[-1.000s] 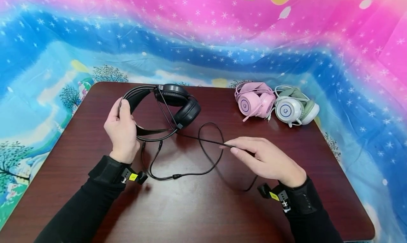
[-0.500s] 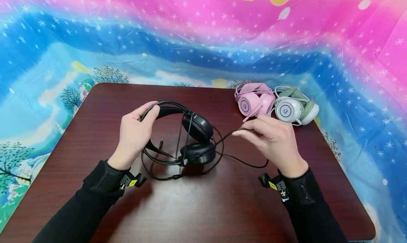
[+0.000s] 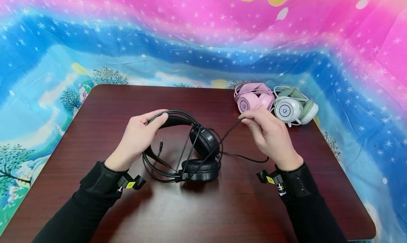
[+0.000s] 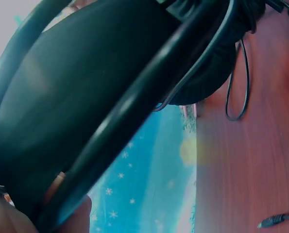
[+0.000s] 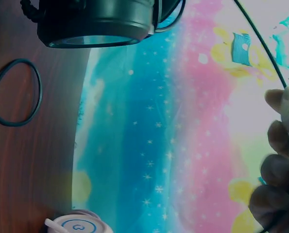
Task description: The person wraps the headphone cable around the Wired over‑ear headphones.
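Black headphones (image 3: 205,170) are held tilted over the table, their ear cups toward the right. My left hand (image 3: 138,137) grips the headband, thumb on top; the left wrist view shows the headband (image 4: 86,82) up close with fingertips at its lower end. Between thumb and forefinger my right hand (image 3: 271,137) pinches the black cable (image 3: 229,131), which runs taut down to the headphones. More cable lies in a loop on the table under and beside the ear cups. The cable's plug (image 4: 271,221) lies on the wood near my left hand.
At the table's (image 3: 238,207) back right sit pink headphones (image 3: 249,100), partly behind my right hand, and white-and-green headphones (image 3: 287,110), touching or nearly touching. A printed cloth (image 3: 190,34) hangs behind the table.
The black headphones have moved right and nearer, turning so the ear cups point down more. My right hand has risen away from me, drawing the cable up from the table.
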Demonstrator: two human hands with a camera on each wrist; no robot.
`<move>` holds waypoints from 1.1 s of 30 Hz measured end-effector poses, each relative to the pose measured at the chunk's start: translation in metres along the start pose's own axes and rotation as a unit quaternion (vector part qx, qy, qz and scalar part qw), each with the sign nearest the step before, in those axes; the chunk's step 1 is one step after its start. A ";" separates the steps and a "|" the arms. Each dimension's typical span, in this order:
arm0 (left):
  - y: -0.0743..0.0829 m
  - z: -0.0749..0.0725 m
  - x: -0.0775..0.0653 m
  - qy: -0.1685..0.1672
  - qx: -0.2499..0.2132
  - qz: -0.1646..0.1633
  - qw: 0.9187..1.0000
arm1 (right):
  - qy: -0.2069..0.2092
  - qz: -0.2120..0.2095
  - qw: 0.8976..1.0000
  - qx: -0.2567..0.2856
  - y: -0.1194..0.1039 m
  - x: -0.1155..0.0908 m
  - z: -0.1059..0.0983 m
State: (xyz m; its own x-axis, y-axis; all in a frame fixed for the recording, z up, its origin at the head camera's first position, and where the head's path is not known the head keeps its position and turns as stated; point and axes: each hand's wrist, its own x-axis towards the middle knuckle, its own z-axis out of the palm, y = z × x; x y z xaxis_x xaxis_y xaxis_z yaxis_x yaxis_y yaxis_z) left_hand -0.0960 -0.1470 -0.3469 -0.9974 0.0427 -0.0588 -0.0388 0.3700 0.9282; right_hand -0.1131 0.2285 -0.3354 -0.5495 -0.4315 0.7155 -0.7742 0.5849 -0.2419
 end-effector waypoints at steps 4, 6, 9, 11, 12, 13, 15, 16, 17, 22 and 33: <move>-0.002 0.003 0.001 -0.029 -0.026 -0.010 0.999 | 0.036 0.036 0.999 -0.008 0.002 0.000 0.010; -0.002 0.002 0.001 -0.049 -0.062 -0.022 0.997 | 0.047 0.046 0.998 0.002 0.004 0.001 0.016; -0.003 0.000 0.002 -0.074 -0.131 -0.039 0.988 | 0.058 0.061 0.996 0.032 0.008 0.002 0.025; -0.003 -0.001 0.002 -0.092 -0.179 -0.043 0.979 | 0.054 0.075 0.995 0.045 0.010 0.002 0.029; -0.003 -0.002 0.002 -0.100 -0.197 -0.042 0.974 | 0.054 0.086 0.994 0.042 0.011 0.003 0.031; -0.003 -0.002 0.002 -0.109 -0.213 -0.042 0.970 | 0.056 0.098 0.993 0.035 0.011 0.003 0.033; -0.003 -0.002 0.002 -0.127 -0.239 -0.042 0.962 | 0.055 0.124 0.991 0.011 0.011 0.005 0.035; -0.003 -0.001 0.002 -0.136 -0.247 -0.041 0.959 | 0.052 0.135 0.989 -0.003 0.010 0.006 0.037; -0.002 0.000 0.002 -0.145 -0.253 -0.041 0.956 | 0.048 0.145 0.988 -0.016 0.010 0.007 0.038; -0.003 0.008 -0.001 -0.179 -0.278 -0.047 0.943 | 0.003 0.166 0.986 -0.037 0.006 0.011 0.050; -0.014 0.008 0.003 -0.262 -0.467 -0.093 0.839 | -0.161 0.153 0.959 0.174 0.012 -0.015 0.074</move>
State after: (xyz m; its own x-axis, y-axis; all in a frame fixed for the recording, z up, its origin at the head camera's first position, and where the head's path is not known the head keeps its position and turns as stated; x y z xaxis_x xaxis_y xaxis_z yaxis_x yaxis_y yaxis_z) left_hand -0.0981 -0.1441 -0.3629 -0.8139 0.5582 -0.1614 -0.4667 -0.4626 0.7538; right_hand -0.1371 0.1907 -0.3976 -0.7929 -0.4984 0.3506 -0.5885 0.4773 -0.6526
